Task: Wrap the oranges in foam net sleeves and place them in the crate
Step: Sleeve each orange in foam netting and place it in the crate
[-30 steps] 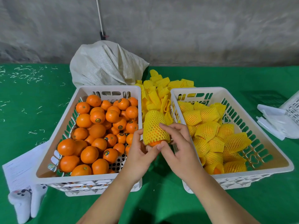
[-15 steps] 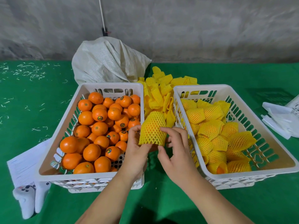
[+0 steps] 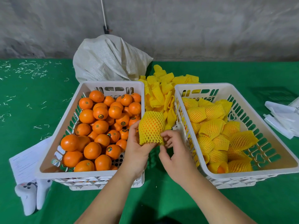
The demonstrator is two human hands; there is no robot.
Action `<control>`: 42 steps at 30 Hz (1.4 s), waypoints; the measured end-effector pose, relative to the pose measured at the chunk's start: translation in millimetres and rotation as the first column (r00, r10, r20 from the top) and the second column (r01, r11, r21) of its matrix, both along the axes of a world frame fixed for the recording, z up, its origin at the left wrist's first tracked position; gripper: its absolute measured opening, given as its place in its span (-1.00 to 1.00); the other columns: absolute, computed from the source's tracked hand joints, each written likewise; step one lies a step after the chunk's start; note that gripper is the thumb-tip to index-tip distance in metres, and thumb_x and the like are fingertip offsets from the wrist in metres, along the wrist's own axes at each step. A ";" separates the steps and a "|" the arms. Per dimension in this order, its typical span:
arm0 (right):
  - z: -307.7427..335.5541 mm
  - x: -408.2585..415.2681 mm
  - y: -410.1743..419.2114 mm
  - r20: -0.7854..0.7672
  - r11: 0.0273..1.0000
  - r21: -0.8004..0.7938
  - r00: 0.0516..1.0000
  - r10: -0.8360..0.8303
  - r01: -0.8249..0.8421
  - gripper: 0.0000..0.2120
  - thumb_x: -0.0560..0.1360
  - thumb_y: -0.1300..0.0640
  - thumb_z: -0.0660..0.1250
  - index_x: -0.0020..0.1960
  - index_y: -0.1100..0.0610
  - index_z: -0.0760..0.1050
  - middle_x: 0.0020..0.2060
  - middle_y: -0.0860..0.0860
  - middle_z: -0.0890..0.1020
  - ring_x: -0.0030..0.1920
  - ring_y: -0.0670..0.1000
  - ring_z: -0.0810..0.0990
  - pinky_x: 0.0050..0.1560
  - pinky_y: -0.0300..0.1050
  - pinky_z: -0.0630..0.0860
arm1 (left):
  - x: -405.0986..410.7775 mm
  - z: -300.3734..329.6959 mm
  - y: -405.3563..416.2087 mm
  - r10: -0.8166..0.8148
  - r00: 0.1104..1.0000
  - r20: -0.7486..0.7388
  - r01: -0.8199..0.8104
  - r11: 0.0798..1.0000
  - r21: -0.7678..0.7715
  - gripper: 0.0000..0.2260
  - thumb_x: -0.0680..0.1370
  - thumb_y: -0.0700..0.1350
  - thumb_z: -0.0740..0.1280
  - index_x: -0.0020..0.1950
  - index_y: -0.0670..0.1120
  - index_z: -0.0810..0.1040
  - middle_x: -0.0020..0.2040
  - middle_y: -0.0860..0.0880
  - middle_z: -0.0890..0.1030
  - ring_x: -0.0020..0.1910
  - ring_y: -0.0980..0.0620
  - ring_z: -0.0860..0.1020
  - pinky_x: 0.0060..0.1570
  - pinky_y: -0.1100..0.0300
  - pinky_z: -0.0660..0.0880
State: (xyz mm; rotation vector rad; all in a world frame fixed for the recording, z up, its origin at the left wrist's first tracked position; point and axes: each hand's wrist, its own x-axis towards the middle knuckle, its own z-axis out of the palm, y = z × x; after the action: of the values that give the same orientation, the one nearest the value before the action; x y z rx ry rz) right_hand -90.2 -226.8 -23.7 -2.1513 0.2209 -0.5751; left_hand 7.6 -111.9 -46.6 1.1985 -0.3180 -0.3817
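Yellow foam netting is hugging the orange [image 3: 151, 127] you are holding in the middle of the frame, between the two white crates. The net sleeve [image 3: 149, 139] is soft and squashy and very light, and the fruit inside is probably firm, round and a bit heavy, so it could roll or slip out of the open bottom end. Your left hand [image 3: 136, 152] is gripping the wrapped orange from below and on its left side, with the thumb up along the net. Your right hand [image 3: 175, 156] is sitting just beside it on the lower right, fingers curled, and the fingertips [image 3: 163, 135] are touching or pinching the sleeve's bottom edge; you cannot quite tell which. Hold it around the fat middle, not by the loose net. The crate of bare oranges [image 3: 48, 171] is lying to the left, and the crate of wrapped ones [image 3: 275, 169] is waiting to the right.
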 end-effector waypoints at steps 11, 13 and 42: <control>10.7 15.5 8.6 -0.210 0.786 0.616 0.973 0.098 0.053 -0.16 0.30 -0.20 0.53 0.50 -0.29 0.25 0.33 -0.22 0.54 0.30 -0.16 0.56 0.34 0.02 0.55 | -5.3 2.6 2.4 -0.092 0.989 0.117 0.066 0.977 0.203 -0.34 0.51 -0.35 0.52 0.41 0.24 0.43 0.26 0.17 0.60 0.25 0.05 0.63 0.13 0.05 0.65; 7.4 14.5 8.5 -0.202 0.786 0.617 0.974 0.104 0.044 -0.15 0.31 -0.13 0.54 0.51 -0.31 0.24 0.37 -0.20 0.51 0.36 -0.10 0.53 0.37 0.08 0.52 | -6.6 2.6 2.8 -0.090 0.984 0.151 0.051 0.969 0.241 -0.34 0.53 -0.40 0.48 0.45 0.16 0.41 0.29 0.13 0.59 0.27 0.03 0.61 0.17 -0.01 0.65; -24.2 -34.3 -79.0 -0.633 0.905 -0.404 0.673 -0.383 0.135 -0.16 0.61 -0.17 0.21 0.65 -0.01 -0.24 0.63 -0.03 0.01 0.57 0.17 0.15 0.48 0.17 0.26 | -7.0 0.0 -5.9 -0.070 0.989 0.131 0.038 0.972 0.230 -0.79 0.68 -0.15 0.36 0.24 0.12 0.63 -0.09 0.01 0.58 -0.13 0.07 0.57 -0.03 0.27 0.57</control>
State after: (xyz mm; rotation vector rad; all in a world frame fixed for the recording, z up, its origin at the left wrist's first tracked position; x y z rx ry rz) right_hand -124.6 -305.9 -47.8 -2.6058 0.9346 0.1160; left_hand 0.6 -117.8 -46.6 1.4465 -0.4362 -0.3907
